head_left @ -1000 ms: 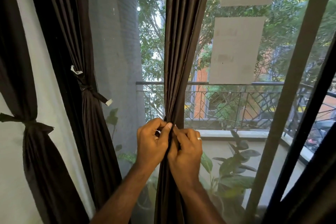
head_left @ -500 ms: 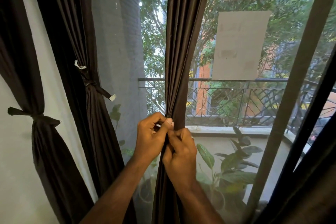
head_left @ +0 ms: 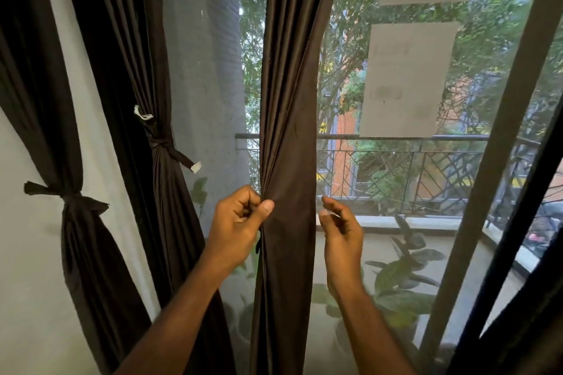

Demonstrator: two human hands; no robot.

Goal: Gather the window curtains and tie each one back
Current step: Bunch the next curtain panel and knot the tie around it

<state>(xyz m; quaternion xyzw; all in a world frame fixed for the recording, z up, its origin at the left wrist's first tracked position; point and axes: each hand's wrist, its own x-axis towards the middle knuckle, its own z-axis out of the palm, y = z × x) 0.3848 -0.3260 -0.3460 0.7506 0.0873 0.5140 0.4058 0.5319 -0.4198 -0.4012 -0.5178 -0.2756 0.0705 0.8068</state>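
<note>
Left hand (head_left: 240, 219) pinches the left edge of the middle curtain (head_left: 289, 131), which hangs straight up and down between both hands; right hand (head_left: 338, 222) hovers loose-fingered, empty, just beside its right edge. Farther left, two curtains already tied.

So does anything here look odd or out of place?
Only slightly: the middle curtain hangs loose, untied, pinched by the left hand, while both curtains to its left are tied back.

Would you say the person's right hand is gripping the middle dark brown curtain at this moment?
No, the right hand hangs apart from the middle dark brown curtain; only the left hand pinches it.
</note>
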